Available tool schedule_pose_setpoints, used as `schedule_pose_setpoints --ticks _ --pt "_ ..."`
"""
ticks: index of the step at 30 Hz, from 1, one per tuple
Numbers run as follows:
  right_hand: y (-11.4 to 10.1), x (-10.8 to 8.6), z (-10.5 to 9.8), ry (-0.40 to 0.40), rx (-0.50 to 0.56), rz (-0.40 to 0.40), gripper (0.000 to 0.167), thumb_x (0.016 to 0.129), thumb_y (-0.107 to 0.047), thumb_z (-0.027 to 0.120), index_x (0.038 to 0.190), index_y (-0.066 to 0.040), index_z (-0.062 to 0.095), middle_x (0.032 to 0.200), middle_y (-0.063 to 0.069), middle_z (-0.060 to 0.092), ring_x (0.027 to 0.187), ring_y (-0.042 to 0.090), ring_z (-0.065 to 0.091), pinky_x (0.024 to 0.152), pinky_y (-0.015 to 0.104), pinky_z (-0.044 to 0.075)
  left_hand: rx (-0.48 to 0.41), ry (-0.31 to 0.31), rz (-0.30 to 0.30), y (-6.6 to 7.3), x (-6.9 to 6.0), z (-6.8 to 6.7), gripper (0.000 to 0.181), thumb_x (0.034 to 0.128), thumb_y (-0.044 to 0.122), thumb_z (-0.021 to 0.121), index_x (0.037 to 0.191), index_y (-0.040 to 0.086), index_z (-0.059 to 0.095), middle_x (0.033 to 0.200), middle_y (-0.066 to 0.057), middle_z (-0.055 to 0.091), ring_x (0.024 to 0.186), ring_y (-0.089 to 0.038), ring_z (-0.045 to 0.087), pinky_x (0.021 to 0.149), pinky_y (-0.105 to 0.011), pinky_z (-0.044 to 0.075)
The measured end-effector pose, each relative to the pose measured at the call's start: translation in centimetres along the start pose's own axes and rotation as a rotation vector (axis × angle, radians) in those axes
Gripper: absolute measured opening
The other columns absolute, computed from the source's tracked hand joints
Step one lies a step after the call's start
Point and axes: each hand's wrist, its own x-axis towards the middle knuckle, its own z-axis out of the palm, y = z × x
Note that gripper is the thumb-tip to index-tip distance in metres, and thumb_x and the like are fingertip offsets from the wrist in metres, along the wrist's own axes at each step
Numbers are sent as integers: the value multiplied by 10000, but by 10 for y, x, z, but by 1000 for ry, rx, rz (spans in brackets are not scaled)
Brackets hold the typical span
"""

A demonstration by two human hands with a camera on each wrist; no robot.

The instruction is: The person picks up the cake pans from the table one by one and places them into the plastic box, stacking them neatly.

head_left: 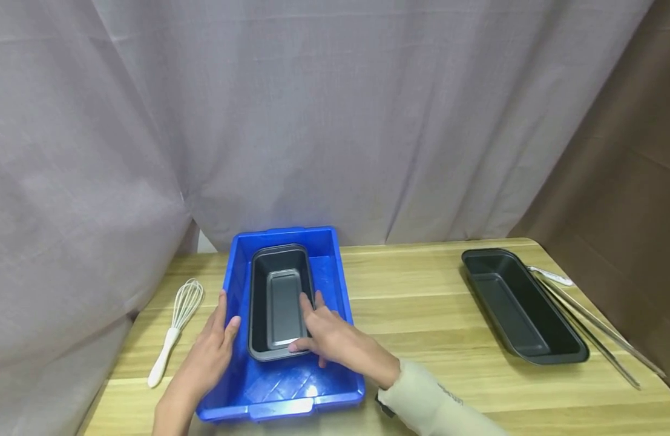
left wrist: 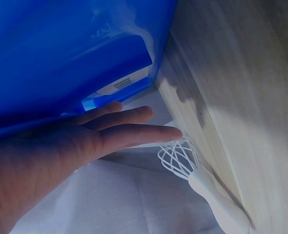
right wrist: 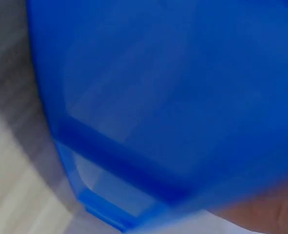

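A black loaf pan (head_left: 282,303) lies inside a blue plastic bin (head_left: 280,387) on the table. My right hand (head_left: 331,336) is over the pan's near right side, its fingers spread and the thumb over the near rim; whether it bears any weight cannot be told. At the bin's left wall rests my left hand (head_left: 206,351), thumb toward the inside. The left wrist view shows its fingers (left wrist: 134,134) straight along the outside of the bin. In the right wrist view the bin's wall (right wrist: 134,97) fills most of the picture, with part of the hand at lower right.
A white whisk (head_left: 174,333) lies on the table left of the bin. On the right stands a second black loaf pan (head_left: 525,309). Beside it are long metal tongs (head_left: 601,330) and a small white-handled tool (head_left: 552,276). A grey curtain (head_left: 340,121) hangs behind.
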Motion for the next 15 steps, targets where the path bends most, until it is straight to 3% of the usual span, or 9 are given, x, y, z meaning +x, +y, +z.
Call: schedule_pose_setpoints --ticks 2,5,7,8,12,15 --pt "4 -6 -10 26 29 -86 936 1035 -337 785 1720 29 262 1697 427 301 534 185 701 723 321 628 -1 0 2 0 0 0 698 1223 330 335 1746 -20 32 1760 -371 189 1608 -583 244 1294 -703 245" --pt "18 -21 -30 81 58 -253 730 1089 -342 715 1644 41 434 1498 318 630 720 132 757 802 299 633 -6 -2 2 -1 0 1 706 1223 353 328 1750 -6 25 1760 -370 194 1607 -586 246 1292 -708 245" --pt "34 -34 -46 112 84 -339 589 1119 -335 664 1577 16 550 1372 214 743 894 133 768 870 343 639 -14 8 7 -2 0 2 712 1220 362 336 1751 -5 36 1758 -376 193 1608 -592 240 1288 -721 238" --pt "44 -42 -54 120 98 -355 537 1129 -340 642 1556 -18 591 1370 172 757 987 149 765 865 347 637 -11 10 1 -3 1 3 719 1218 381 337 1755 10 37 1762 -372 186 1611 -593 231 1269 -763 231" --pt "87 -70 -79 181 103 -372 439 1155 -304 586 1546 -110 637 1526 92 685 1343 316 691 1091 530 578 22 45 -25 -6 4 8 737 1204 401 386 1760 29 78 1771 -377 124 1593 -668 162 1116 -968 110" --pt "118 -85 -91 245 47 -356 461 1144 -269 608 1590 -155 598 1654 142 556 1573 432 460 1225 700 383 71 53 -43 -3 4 7 739 1198 374 418 1753 8 95 1774 -391 36 1581 -719 66 1034 -1023 15"
